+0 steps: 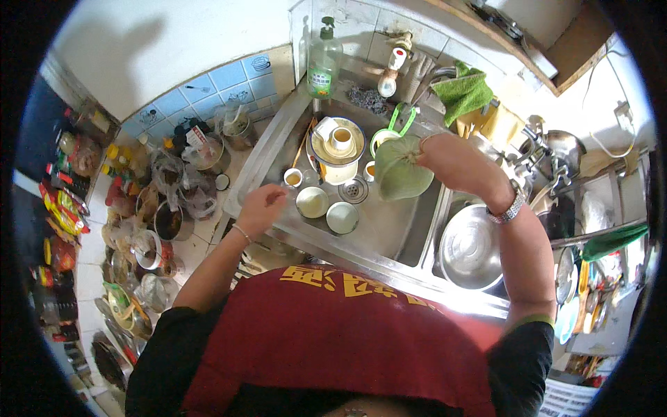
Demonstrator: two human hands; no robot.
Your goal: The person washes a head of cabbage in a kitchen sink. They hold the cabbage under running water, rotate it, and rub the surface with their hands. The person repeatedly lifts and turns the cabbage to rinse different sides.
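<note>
My right hand (449, 160) grips the gathered neck of a full, pale green cloth bag (401, 172), which hangs over the right part of a stainless steel sink (385, 242). My left hand (263, 208) is empty, fingers curled, above the sink's front left rim. Near it stand a small cup with yellowish liquid (293, 178) and two pale bowls (312, 202), (342, 218) beside the drain strainer (354, 189). Behind them, stacked dishes (359, 136) hold a small white cup (341, 137). A green-handled strainer (387, 136) lies partly behind the bag.
A pump bottle (323, 68) stands at the sink's back left corner, left of the faucet (390, 78). A green cloth (462, 94) hangs at the back. A metal basin (471, 247) sits in the right compartment. Bags and containers crowd the tiled counter (200, 247) at left.
</note>
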